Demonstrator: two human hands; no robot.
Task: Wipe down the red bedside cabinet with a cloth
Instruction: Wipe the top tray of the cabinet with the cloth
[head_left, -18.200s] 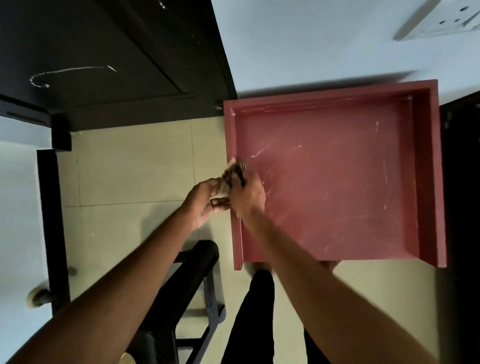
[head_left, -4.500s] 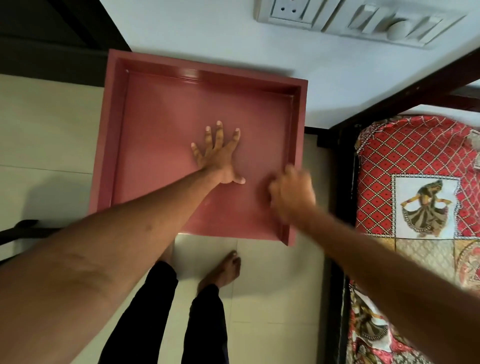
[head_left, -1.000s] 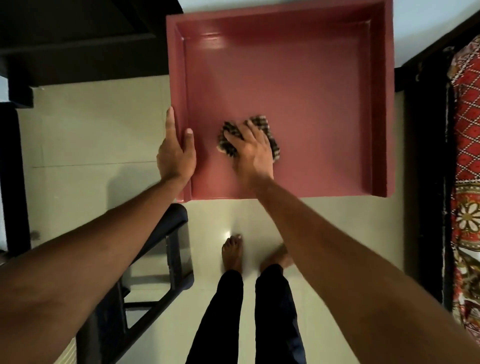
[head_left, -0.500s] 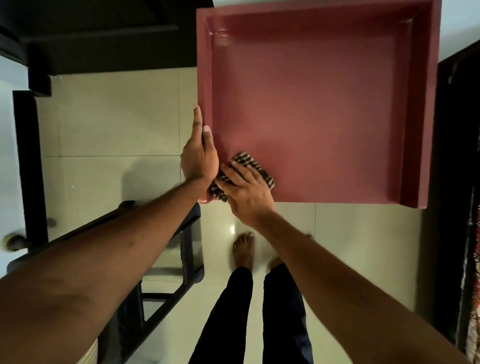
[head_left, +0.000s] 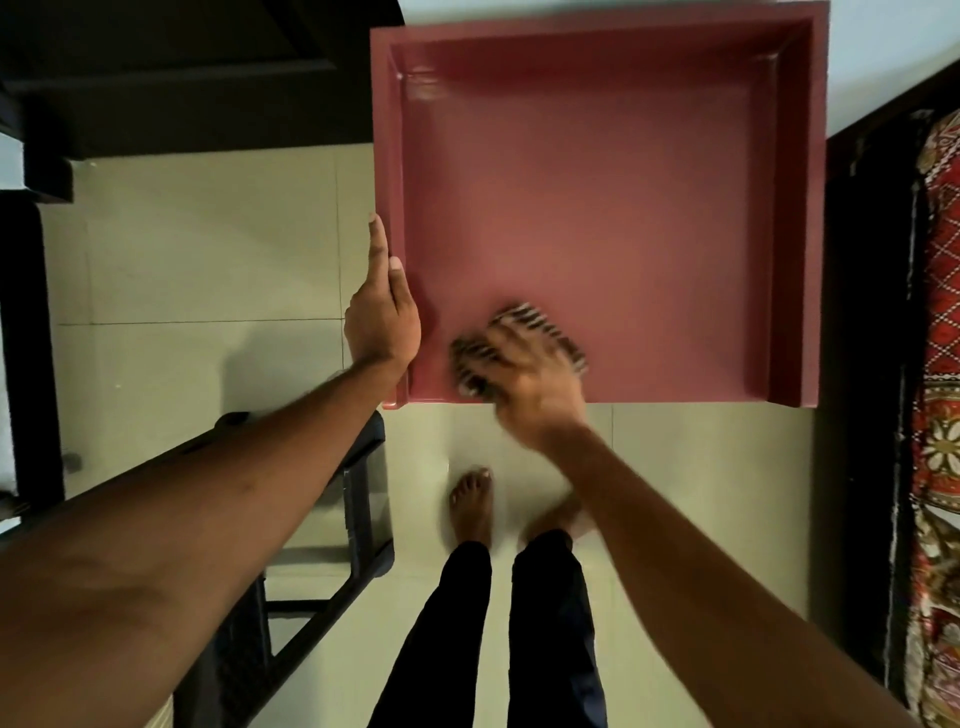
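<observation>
The red bedside cabinet (head_left: 597, 208) fills the upper middle of the view, its recessed top framed by raised rims on the left, back and right. My left hand (head_left: 383, 312) lies flat along the outside of the left rim, thumb hooked over the edge. My right hand (head_left: 524, 376) presses a black-and-white checked cloth (head_left: 540, 325) onto the top near the front left corner. The hand and cloth are blurred. Most of the cloth is hidden under my fingers.
A black plastic chair (head_left: 332, 519) stands on the tiled floor at lower left, under my left forearm. My bare feet (head_left: 470, 506) are just in front of the cabinet. A dark bed frame (head_left: 862, 312) with a red patterned cover (head_left: 940, 364) runs down the right. Dark furniture (head_left: 182, 78) sits at upper left.
My right hand has slid the cloth rightward along the front edge, away from the left corner. My left hand keeps its hold on the left rim.
</observation>
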